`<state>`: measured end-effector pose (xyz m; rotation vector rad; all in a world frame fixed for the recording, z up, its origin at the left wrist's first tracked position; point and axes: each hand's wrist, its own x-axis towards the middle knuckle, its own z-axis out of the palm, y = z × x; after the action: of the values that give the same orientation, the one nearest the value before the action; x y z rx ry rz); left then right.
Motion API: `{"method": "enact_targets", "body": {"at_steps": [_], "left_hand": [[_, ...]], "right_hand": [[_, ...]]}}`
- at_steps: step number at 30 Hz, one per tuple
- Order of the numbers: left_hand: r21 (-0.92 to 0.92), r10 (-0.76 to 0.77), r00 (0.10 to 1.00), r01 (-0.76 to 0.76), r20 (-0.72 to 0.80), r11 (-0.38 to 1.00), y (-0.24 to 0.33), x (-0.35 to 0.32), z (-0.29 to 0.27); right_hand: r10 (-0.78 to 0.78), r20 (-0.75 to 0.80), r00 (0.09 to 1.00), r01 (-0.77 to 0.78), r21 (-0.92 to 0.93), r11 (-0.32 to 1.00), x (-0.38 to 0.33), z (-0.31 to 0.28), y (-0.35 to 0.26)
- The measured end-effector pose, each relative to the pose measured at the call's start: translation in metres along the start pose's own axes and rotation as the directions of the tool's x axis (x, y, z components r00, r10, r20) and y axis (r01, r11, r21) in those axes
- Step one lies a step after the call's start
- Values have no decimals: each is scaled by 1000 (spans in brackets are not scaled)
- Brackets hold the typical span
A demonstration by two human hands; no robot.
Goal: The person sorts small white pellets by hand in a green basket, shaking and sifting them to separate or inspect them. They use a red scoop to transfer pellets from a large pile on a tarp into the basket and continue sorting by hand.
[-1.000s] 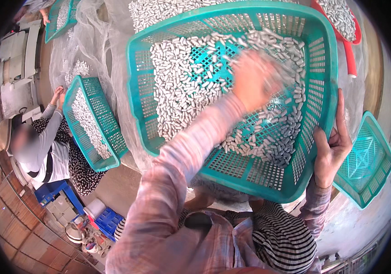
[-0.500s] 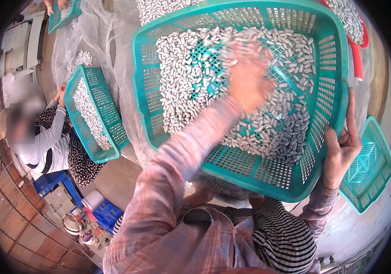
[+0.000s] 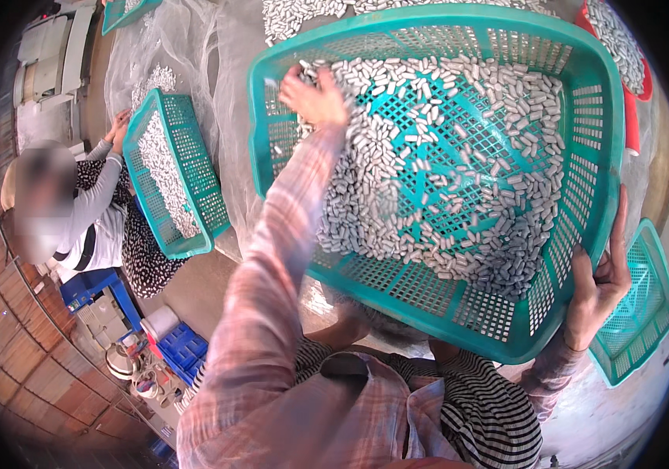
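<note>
A large green plastic basket (image 3: 420,293) with slotted walls and a lattice floor lies in front of me. Grey-white capsule-shaped pieces (image 3: 377,148) are spread over its floor, thickest toward the left side and lower right corner. Bare green lattice shows through the middle. My left hand (image 3: 315,98) is at the basket's upper left, fingers apart, touching the capsules beside the left wall. On the basket's right side, my right hand (image 3: 600,285) grips the outer edge near the lower right corner, its index finger stretched along the wall.
More capsules (image 3: 303,17) lie on the surface beyond the basket. A red scoop-like container (image 3: 633,117) with capsules stands at the upper right. Another green basket (image 3: 631,301) sits lower right. At left, a seated person (image 3: 88,195) holds a green basket (image 3: 201,176) of capsules.
My left hand has swept from the middle of the basket to its upper left, and capsules have shifted left, baring more lattice. My right hand keeps its hold on the edge.
</note>
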<state>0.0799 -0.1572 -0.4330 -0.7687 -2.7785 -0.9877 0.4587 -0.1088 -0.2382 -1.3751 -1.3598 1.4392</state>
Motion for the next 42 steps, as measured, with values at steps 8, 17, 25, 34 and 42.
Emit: {"method": "enact_targets", "body": {"at_steps": [8,17,25,34,42], "left_hand": [[-474,525,770,-333,362,815,132,-134,7],[-112,494,326,-735,806,668,25,-101,-73],[-368,613,724,-502,316,782,180,-139,31],[-437,741,30,-792,671,427,30,-114,-82],[-158,474,859,-450,195,879,140,-105,29]], "right_hand": [[-52,-48,998,53,31,998,13,10,2],[-25,-80,996,23,-25,999,13,-6,7],[-110,-14,994,109,-61,992,19,6,2],[4,58,998,11,-245,969,-3,-7,-36],[-119,16,993,118,13,993,27,14,-13]]}}
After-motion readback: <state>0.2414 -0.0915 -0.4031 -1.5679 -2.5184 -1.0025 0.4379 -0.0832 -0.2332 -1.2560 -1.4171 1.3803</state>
